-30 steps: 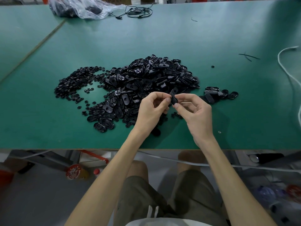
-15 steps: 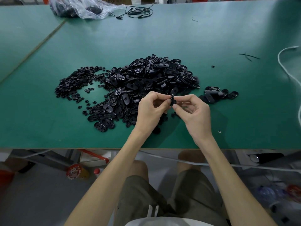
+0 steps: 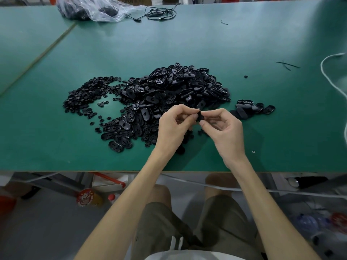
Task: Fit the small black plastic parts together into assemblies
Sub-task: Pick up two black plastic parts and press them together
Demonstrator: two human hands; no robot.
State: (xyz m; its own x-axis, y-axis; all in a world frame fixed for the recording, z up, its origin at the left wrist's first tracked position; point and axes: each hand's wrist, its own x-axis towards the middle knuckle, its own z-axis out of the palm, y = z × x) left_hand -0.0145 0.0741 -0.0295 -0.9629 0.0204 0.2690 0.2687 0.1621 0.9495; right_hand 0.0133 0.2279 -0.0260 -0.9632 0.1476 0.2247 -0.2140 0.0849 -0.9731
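Black plastic part (image 3: 199, 115) pinched between curled fingertips of left hand (image 3: 174, 126) and right hand (image 3: 225, 128).

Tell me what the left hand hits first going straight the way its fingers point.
The left hand points at the black part both hands pinch; beyond it, the right hand. Depth looks matched.

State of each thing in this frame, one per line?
left hand: pinching the black part
right hand: pinching the same part
black part: held between both hands
oval parts: loose heap on table
round parts: spread left of heap
plastic bag: crumpled, far table edge
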